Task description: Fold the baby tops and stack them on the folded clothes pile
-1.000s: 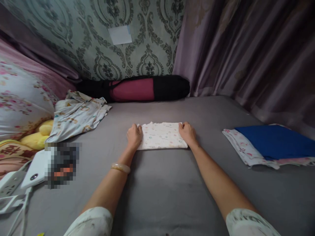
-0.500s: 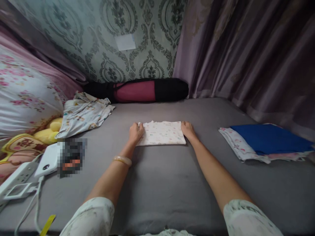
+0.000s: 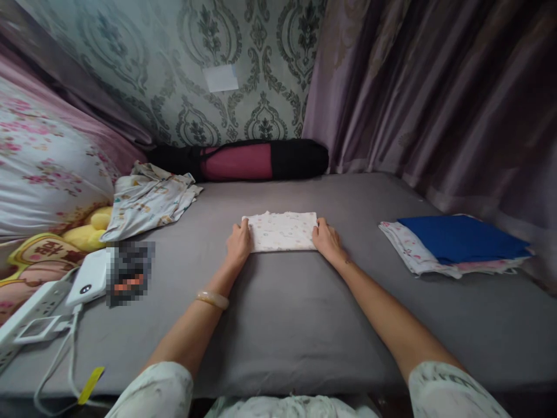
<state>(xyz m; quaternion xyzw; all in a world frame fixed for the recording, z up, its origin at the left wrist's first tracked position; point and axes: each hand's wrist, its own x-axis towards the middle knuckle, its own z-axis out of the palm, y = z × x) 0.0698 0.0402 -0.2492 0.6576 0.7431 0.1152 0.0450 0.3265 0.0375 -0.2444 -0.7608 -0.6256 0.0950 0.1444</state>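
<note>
White cloth [image 3: 282, 232]: flat on the bed [image 3: 282, 319], mid-scene, between the hands; seems folded to a neat rectangle, far edge slightly uneven.
Left hand [image 3: 239, 239]: grip narrow, pinching the cloth's left end.
Right hand [image 3: 329, 239]: grip narrow, pinching its right end.
Pile, right: blue cloth [image 3: 461, 238], flat and apparently folded, atop flowered cloth [image 3: 404, 247]; the white cloth lies apart from it.
Patterned cloth [image 3: 150, 203]: far left, rumpled, apparently unfolded, beside the pillow [image 3: 47, 157].
Bag [image 3: 243, 162]: along the far side.
Power bank [image 3: 89, 276]: left, cable plugged in.
</note>
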